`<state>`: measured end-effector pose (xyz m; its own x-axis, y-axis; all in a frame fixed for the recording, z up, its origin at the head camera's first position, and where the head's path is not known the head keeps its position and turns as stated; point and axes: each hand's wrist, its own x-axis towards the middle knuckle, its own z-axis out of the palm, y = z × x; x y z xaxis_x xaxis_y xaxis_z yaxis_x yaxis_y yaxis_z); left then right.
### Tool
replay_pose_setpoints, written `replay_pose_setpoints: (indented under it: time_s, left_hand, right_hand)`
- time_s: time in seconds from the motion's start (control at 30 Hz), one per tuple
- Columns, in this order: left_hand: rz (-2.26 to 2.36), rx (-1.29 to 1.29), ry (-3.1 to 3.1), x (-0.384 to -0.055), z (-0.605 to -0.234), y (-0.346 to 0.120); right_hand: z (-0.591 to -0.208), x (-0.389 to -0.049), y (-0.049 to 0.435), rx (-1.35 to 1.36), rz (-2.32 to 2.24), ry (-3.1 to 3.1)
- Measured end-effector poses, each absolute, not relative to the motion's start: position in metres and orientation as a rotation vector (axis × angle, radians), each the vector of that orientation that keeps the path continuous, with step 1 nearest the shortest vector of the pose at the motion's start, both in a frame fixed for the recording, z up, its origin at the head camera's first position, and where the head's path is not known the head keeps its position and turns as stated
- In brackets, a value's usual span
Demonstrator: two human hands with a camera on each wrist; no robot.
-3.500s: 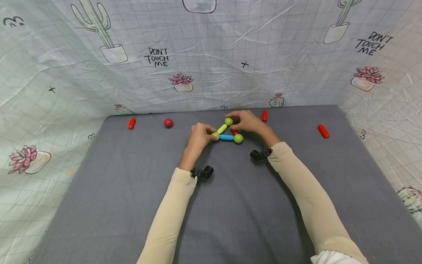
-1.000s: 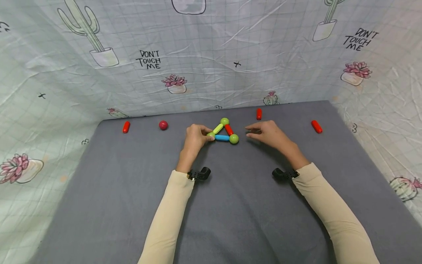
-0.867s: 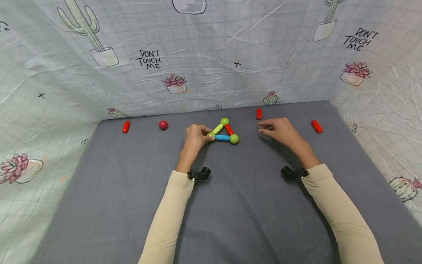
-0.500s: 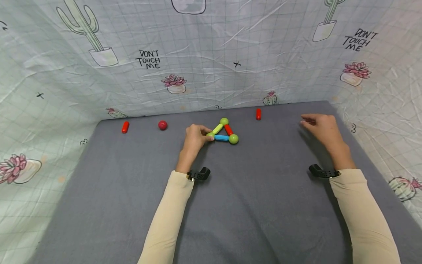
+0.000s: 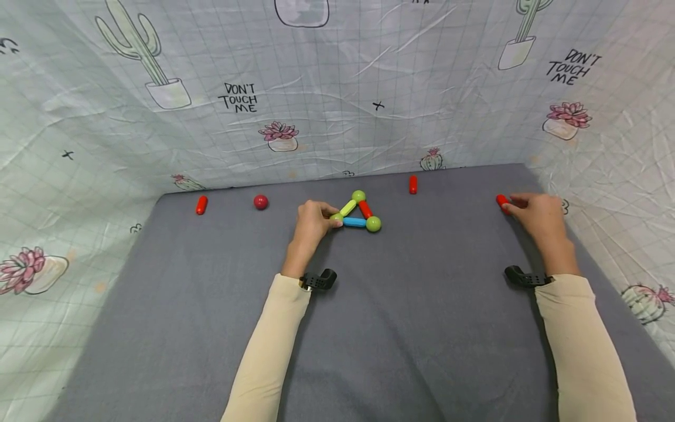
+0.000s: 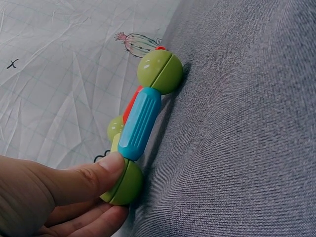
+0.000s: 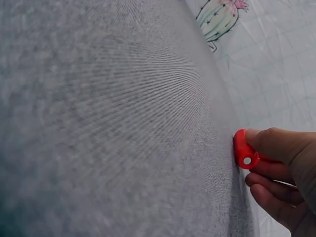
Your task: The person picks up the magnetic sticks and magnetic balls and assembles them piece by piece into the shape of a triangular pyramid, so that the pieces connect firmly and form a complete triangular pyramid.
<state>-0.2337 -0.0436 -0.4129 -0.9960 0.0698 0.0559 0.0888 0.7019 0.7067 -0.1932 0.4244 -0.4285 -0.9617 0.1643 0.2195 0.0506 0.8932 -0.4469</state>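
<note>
A triangle of toy rods and green balls lies on the grey cloth in the head view. Its sides are a blue rod (image 5: 354, 223), a yellow-green rod (image 5: 348, 207) and a red rod (image 5: 365, 209). Green balls (image 5: 373, 224) join them at the corners. My left hand (image 5: 312, 227) pinches the left corner ball (image 6: 127, 183) between thumb and fingers. Far to the right, my right hand (image 5: 543, 220) pinches a loose red rod (image 5: 503, 203) at the table's right side. The right wrist view shows that rod's round white end (image 7: 247, 161) beside the thumb.
Another red rod (image 5: 413, 184) lies behind the triangle, to its right. On the left are a dark red ball (image 5: 261, 202) and one more red rod (image 5: 201, 205). A printed cloth (image 5: 337, 105) rises along the table's back and sides.
My right hand has let go of the triangle, travelled right across the table and taken hold of the far-right red rod. My left hand has stayed on the corner ball.
</note>
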Motion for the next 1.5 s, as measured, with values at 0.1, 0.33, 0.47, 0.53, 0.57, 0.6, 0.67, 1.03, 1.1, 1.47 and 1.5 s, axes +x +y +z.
replay_pose_setpoints:
  time_s: [0.1,0.33,0.47,0.53,0.57,0.6,0.67,1.03,1.1,1.47,1.5]
  left_hand:
    - [-1.194,-0.128,-2.880,-0.234,-0.414,-0.044]
    - [-1.205,-0.135,-2.873,-0.233,-0.415,-0.044]
    - [-1.200,-0.136,-2.873,-0.234,-0.415,-0.045]
    - [-1.196,-0.140,-2.872,-0.235,-0.416,-0.045]
    - [-1.198,-0.141,-2.871,-0.235,-0.416,-0.044]
    - [-1.195,-0.141,-2.870,-0.236,-0.416,-0.044]
    - [-1.197,-0.145,-2.869,-0.236,-0.416,-0.044]
    - [-1.200,-0.146,-2.857,-0.234,-0.415,-0.045]
    - [-1.201,-0.151,-2.855,-0.234,-0.415,-0.046]
    - [-1.213,-0.159,-2.850,-0.234,-0.415,-0.045]
    - [-1.215,-0.158,-2.850,-0.234,-0.415,-0.045]
  right_hand:
    - [-0.431,-0.197,0.425,-0.151,0.635,-2.821]
    - [-0.427,-0.206,0.418,-0.084,0.613,-2.868]
    - [-0.422,-0.210,0.401,-0.032,0.588,-2.863]
    - [-0.419,-0.213,0.389,0.001,0.592,-2.863]
    - [-0.418,-0.214,0.384,0.020,0.597,-2.863]
    - [-0.416,-0.215,0.378,0.048,0.597,-2.864]
    - [-0.414,-0.217,0.366,0.102,0.628,-2.851]
    - [-0.415,-0.225,0.315,0.273,0.835,-2.837]
    - [-0.417,-0.225,0.307,0.275,0.896,-2.864]
    - [-0.419,-0.233,0.275,0.467,1.064,-2.824]
    - [-0.419,-0.234,0.273,0.464,1.095,-2.825]
